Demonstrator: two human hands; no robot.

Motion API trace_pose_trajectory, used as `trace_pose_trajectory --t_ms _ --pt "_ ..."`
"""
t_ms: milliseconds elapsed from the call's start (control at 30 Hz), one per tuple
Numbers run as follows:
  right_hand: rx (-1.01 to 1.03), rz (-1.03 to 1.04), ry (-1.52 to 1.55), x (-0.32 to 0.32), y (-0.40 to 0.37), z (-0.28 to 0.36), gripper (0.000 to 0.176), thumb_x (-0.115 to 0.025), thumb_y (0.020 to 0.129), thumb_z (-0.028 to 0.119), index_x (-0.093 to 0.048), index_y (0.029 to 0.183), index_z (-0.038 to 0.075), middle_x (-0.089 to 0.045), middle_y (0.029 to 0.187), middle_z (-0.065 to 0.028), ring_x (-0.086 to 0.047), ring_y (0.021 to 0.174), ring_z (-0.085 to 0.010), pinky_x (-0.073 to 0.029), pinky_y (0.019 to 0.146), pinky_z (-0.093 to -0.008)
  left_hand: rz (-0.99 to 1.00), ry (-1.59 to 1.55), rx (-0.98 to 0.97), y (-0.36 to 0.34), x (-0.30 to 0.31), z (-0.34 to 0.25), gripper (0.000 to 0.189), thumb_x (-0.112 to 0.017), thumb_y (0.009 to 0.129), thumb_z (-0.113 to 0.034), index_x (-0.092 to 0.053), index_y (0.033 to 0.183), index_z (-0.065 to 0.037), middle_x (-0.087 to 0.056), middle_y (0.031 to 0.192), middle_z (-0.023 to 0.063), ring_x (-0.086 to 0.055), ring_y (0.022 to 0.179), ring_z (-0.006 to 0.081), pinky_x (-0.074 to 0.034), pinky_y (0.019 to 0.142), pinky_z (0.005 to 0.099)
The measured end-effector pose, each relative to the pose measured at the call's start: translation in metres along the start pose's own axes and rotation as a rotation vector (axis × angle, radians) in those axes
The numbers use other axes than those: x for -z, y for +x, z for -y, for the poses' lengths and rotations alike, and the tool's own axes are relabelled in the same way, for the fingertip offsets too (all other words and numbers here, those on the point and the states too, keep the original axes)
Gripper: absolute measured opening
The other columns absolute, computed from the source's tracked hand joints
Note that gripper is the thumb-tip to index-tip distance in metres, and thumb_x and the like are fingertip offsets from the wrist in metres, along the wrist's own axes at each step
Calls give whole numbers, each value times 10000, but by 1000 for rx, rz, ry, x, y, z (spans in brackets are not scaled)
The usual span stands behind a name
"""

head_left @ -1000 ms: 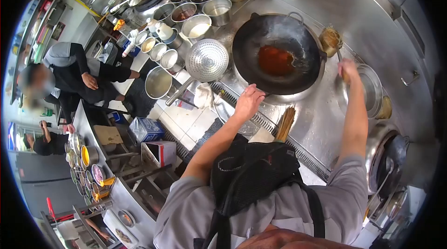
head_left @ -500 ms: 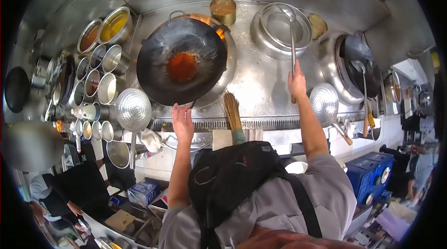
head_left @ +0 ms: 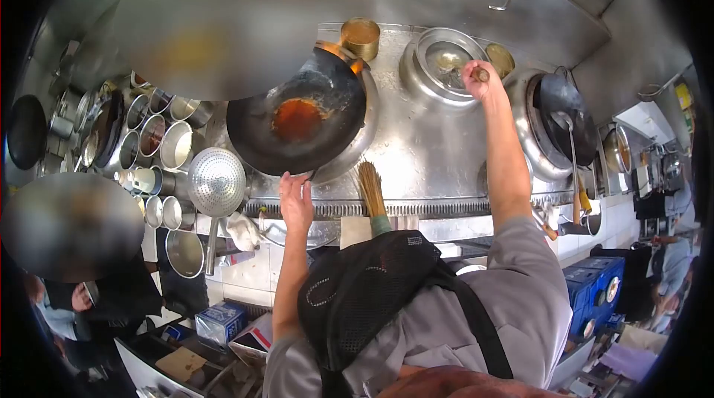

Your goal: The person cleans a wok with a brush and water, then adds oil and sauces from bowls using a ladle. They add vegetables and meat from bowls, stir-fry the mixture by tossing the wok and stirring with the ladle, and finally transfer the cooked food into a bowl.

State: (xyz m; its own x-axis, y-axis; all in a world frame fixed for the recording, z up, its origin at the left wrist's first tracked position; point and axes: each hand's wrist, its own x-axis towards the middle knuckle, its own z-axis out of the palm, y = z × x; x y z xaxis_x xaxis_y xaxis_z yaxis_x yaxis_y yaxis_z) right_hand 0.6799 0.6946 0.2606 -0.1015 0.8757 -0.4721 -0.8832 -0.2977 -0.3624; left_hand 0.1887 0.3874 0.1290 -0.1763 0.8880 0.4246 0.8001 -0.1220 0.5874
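Observation:
A black wok (head_left: 256,134) sits over a burner with orange flame behind it. Reddish-orange sauce (head_left: 299,120) pools in its bottom. At the wok's near rim is my left hand (head_left: 297,204), fingers stretched out and slightly apart, the tips at or against the edge. My right hand (head_left: 476,82) is closed around the ladle's handle (head_left: 482,75), whose wooden end points up towards me. The ladle's bowl is down in the round steel pot (head_left: 426,56), where the liquid looks disturbed; the hand hides most of the shaft.
A perforated strainer (head_left: 216,181) and several metal containers (head_left: 176,145) stand left of the wok. A bamboo brush (head_left: 372,188) lies near the front edge. A tin (head_left: 361,37) is at the back. Right is another wok (head_left: 569,111) with a ladle. Blurred grey shapes cover the upper and lower left.
My right hand has moved forward and tipped the ladle upright, its bowl now down in the pot. My left hand stays at the wok rim. A blurred shape now covers the upper left.

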Motion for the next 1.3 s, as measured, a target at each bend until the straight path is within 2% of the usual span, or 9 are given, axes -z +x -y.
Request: trace_pose_trajectory --t_ms 167,233,433,500,633,700,900,1100,1300 --pt "134 101 -291 -38 3 -24 48 -548 910 -5 -515 881 15 -569 731 -80 -593 624 -173 -527 550 -308 -3 -1 -14 1 1 0 183 -637 950 -118 -687 1115 -53 -636 1126 164 -513 1270 435 -424 1056 516" --pt "344 0 -1078 -38 -1 -36 42 -574 910 33 -540 929 21 -597 758 -96 -602 640 -147 -516 539 -316 -4 -4 -28 1 1 -1 183 -637 949 -115 -688 1113 -52 -637 1121 164 -516 1266 437 -428 1053 515" --pt "1245 -328 -1869 93 13 -83 699 -652 843 149 -450 1507 60 -709 841 -204 -686 610 -247 -550 605 -387 -22 -17 10 1 6 2 205 -654 927 -91 -695 1127 -68 -655 1106 151 -545 1244 435 -441 1053 509" --pt "723 -408 -1734 81 -35 -99 676 -655 857 182 -451 1477 4 -660 1200 -320 -645 1122 -472 -500 981 -465 9 -93 -13 4 9 1 205 -649 935 -91 -700 1134 -88 -667 1147 162 -546 1259 427 -447 1052 495" --pt "451 -377 -1594 95 -28 -81 358 -669 851 130 -616 1152 -56 -703 864 -161 -703 791 -269 -575 687 -377 -49 -179 73 0 24 0 237 -665 931 -84 -693 1166 -79 -661 1205 152 -565 1255 390 -461 1043 449" --pt "148 -190 -949 108 -1 -45 80 -643 848 57 -599 900 14 -620 739 -67 -621 671 -151 -542 593 -282 -72 -327 191 -3 41 5 278 -678 921 -72 -683 1199 -73 -657 1208 149 -581 1225 378 -470 1035 444" --pt "-255 134 59 59 43 25 97 -527 837 -54 -499 777 17 -523 744 -81 -563 702 -203 -551 605 -292 -272 -275 382 -20 113 76 212 -678 892 -8 -705 1101 -34 -691 1124 132 -692 953 280 -582 792 343" --pt "73 288 -351 -5 57 0 56 -549 841 -58 -509 837 -19 -533 788 -89 -558 762 -196 -549 663 -281 -356 -30 461 29 204 172 244 -683 875 -41 -700 1116 -10 -687 1056 183 -699 922 330 -577 819 380" --pt "457 -157 -1235 -26 55 -94 228 -609 923 61 -588 1148 34 -526 653 5 -512 474 -113 -421 384 -258 -287 154 310 135 227 293 264 -702 851 -73 -706 1109 -20 -679 1060 211 -682 985 359 -550 889 412"
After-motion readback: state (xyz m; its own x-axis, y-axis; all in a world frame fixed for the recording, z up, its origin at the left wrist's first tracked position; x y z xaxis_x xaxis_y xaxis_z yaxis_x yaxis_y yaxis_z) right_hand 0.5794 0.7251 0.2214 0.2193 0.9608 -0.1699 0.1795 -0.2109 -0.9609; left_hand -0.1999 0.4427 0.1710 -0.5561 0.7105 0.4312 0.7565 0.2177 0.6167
